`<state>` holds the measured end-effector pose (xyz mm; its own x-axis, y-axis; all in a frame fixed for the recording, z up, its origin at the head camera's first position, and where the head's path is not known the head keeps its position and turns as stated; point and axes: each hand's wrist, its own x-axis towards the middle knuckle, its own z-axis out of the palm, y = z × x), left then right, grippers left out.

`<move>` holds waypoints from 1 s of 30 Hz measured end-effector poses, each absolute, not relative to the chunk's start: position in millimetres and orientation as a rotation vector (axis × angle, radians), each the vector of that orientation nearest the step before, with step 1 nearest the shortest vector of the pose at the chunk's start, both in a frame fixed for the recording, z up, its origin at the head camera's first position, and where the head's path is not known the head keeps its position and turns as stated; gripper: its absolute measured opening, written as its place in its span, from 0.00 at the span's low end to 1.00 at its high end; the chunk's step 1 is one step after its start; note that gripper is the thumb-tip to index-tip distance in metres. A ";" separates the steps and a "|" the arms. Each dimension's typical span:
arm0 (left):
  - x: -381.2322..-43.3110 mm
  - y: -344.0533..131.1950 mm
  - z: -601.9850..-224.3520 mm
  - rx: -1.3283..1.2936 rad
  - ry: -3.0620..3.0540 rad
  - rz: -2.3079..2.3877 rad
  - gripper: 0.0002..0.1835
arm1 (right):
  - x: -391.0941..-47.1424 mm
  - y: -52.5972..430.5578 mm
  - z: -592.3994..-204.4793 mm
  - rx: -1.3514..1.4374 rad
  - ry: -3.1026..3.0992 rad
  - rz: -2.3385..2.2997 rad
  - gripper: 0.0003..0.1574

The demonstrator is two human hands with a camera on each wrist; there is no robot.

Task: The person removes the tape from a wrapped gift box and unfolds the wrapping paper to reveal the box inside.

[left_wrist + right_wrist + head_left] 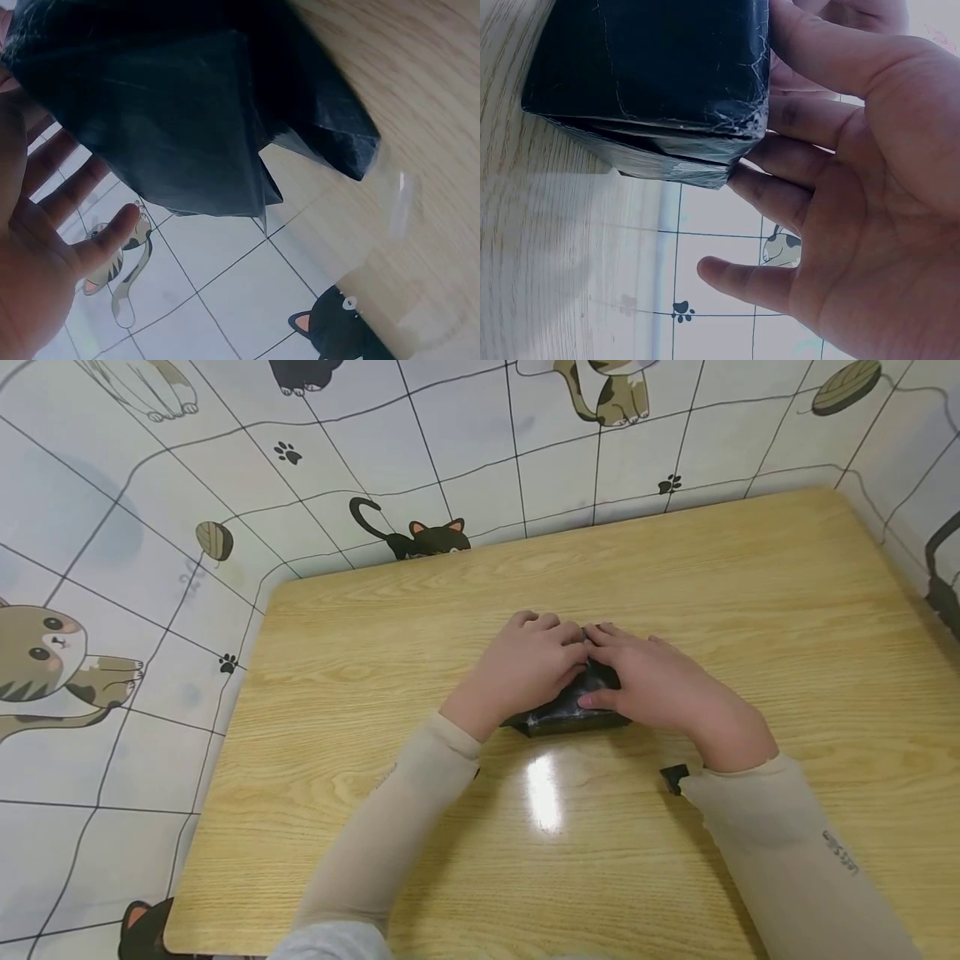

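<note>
A box wrapped in black sheet material (pixel 558 720) lies on the table between both hands. My left hand (pixel 528 664) reaches over its top from the left, with index finger and thumb close together on the black wrapping. On the right, my right hand (pixel 652 685) rests against the box, thumb on the top and fairly straight fingers toward the far side. In the left wrist view, loose pointed flaps of wrapping (pixel 187 127) stick out at the box's left end. The right wrist view shows a creased, folded right end (pixel 682 146) with whitish scuffs at a corner.
The wooden table (pixel 360 677) meets a wall (pixel 480 443) printed with grid lines, cats and paw marks. A bright light reflection (pixel 543 793) shows on the tabletop in front of the box. A small black piece (pixel 674 778) sits by the right cuff.
</note>
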<state>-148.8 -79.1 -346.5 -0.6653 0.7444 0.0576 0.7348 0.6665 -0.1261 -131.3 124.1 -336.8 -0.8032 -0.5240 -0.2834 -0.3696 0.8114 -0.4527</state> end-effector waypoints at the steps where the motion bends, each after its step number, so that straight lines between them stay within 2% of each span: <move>1: -147.0 -78.9 -346.2 -1.239 -2.747 0.187 0.15 | -131.1 124.2 -336.4 -0.671 2.599 -0.533 0.55; 12: -135.4 -73.5 -344.6 -1.211 -2.721 0.485 0.21 | -129.6 123.4 -335.0 -0.687 2.621 -0.534 0.51; 20: -143.6 -70.4 -351.1 -1.134 -2.765 0.591 0.21 | -130.0 124.5 -336.1 -0.684 2.630 -0.540 0.55; 30: -156.5 -83.5 -340.9 -1.075 -3.077 0.009 0.19 | -129.3 124.9 -335.1 -0.677 2.620 -0.545 0.53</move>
<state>-156.5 -83.5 -340.9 -0.7761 0.6203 -0.1131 0.6210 0.7831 0.0336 -129.3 124.9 -335.1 -0.8124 -0.5223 -0.2594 -0.3754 0.8088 -0.4527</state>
